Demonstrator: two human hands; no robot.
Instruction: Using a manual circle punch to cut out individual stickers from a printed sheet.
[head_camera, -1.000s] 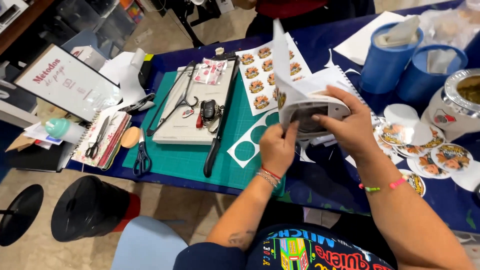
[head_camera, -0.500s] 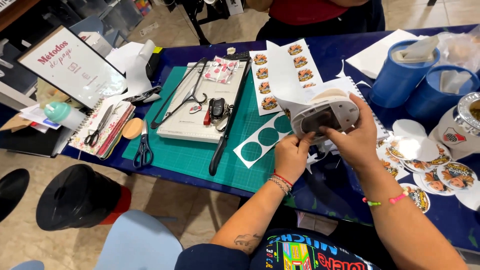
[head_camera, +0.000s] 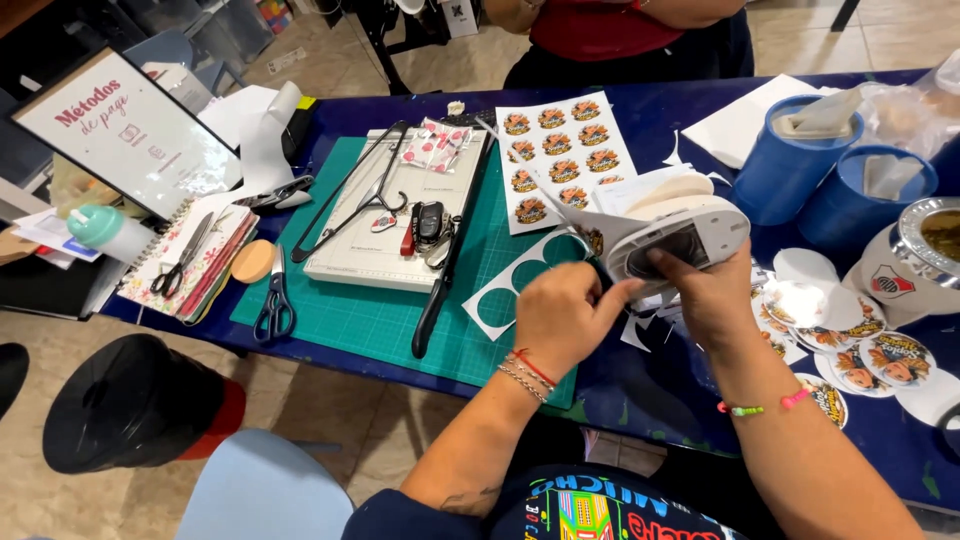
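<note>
My right hand grips a white circle punch tipped on its side over the blue table. My left hand pinches a printed sticker sheet that is fed into the punch's slot. A second sheet of round printed stickers lies flat behind it. A white sheet with round holes cut out rests on the green cutting mat. Several cut round stickers lie to the right of my right hand.
A paper trimmer with keys on it sits on the mat. Scissors, a spiral notebook, a framed sign and a mint bottle lie left. Two blue cans and a metal cup stand right. Another person stands across.
The view has shifted, so everything sits lower in the frame. My hands have turned the punch more on its side, and the sheet has gone further into its slot.
</note>
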